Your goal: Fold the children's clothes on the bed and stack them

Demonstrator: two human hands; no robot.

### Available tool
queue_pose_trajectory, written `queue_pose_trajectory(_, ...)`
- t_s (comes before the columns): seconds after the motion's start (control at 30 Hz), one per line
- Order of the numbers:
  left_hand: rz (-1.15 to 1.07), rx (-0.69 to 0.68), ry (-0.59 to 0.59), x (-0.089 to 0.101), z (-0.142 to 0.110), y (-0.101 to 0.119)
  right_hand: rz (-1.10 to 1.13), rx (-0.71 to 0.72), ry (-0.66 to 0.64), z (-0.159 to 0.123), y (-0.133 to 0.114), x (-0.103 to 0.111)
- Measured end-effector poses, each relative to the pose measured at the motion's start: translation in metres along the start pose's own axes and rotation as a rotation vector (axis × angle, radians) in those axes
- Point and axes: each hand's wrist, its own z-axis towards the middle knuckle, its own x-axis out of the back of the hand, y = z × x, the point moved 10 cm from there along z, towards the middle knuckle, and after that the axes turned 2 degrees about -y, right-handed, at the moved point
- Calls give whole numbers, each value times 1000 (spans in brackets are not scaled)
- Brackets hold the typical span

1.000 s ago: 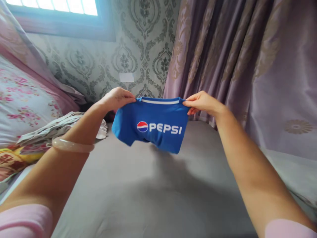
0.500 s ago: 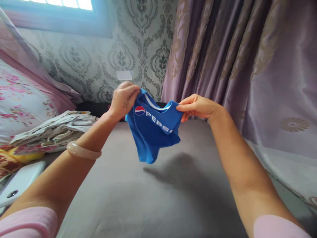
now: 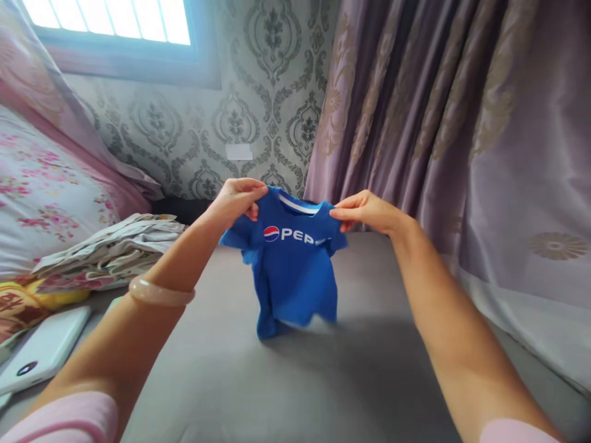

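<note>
A small blue T-shirt (image 3: 295, 277) hangs upright in front of me, its printed front and white neck tape facing my way. Part of the lettering is lost in a fold on the right. My left hand (image 3: 240, 200) pinches one shoulder of the shirt beside the collar. At the opposite shoulder, my right hand (image 3: 364, 211) grips the cloth between thumb and fingers. The hem is blurred and hangs over the grey bed sheet (image 3: 207, 369); whether it touches the sheet I cannot tell.
A pile of folded pale clothes (image 3: 115, 246) lies at the left, by a floral pillow (image 3: 55, 197). Nearer me are a white device (image 3: 44, 347) and a yellow patterned cloth (image 3: 21, 307). Purple curtains (image 3: 415, 123) hang along the right, and a papered wall (image 3: 184, 123) stands behind.
The shirt swung from a raised, foreshortened position through a twist and now hangs down at fuller length. Both hands kept hold of its shoulders; the left dipped toward me, then rose and lowered again.
</note>
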Motion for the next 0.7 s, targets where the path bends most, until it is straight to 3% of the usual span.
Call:
queue_pose_trajectory(0.03, -47, 3, -45, -5, 0, 0, 4, 26, -24, 1, -1, -2)
queue_pose_trajectory(0.1, -96, 11, -75, -8, 2, -2, -62, 59, 74, 2, -1, 7)
queue_pose_trajectory(0.2, 10, -47, 72, 8, 6, -4, -300, 59, 364, 0, 0, 33)
queue_pose_trajectory(0.4, 497, -298, 268, 11, 1, 17, -644, 113, 632, -8, -10, 41)
queue_pose_trajectory(0.5, 629, -404, 338, 5, -8, 35, -654, 152, 662, -9, -11, 39)
queue_pose_trajectory(0.7, 710, -458, 482, 0, -26, 51, -605, 244, 763, -17, -10, 34)
